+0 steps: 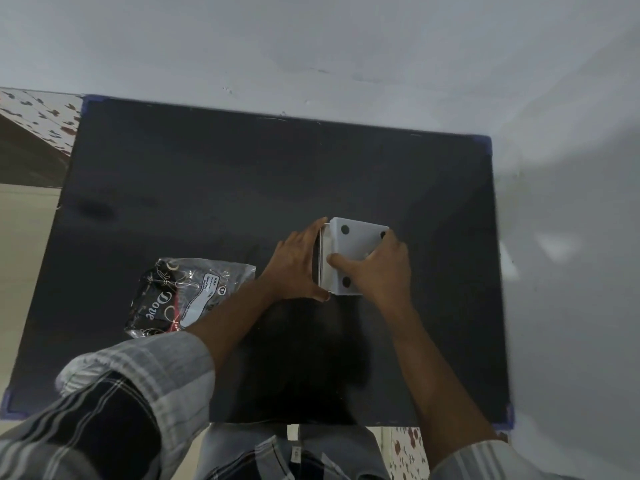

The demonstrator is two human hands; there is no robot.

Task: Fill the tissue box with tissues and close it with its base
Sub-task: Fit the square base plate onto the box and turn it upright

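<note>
You had a dark table [214, 188] before you, its top nearly black, with blue trim at the corners and its far edge set against a pale wall. Two things lay on it. A white box [356, 258] sat a little right of the middle, bottom side up, showing a flat white base with dark round pads at its corners. The base sat slightly off the box on the left, where a strip of the side showed. Left of the box and nearer you lay a crumpled black wrapper [180, 296], flat on the top, printed with the word Dove and a white label.
</note>
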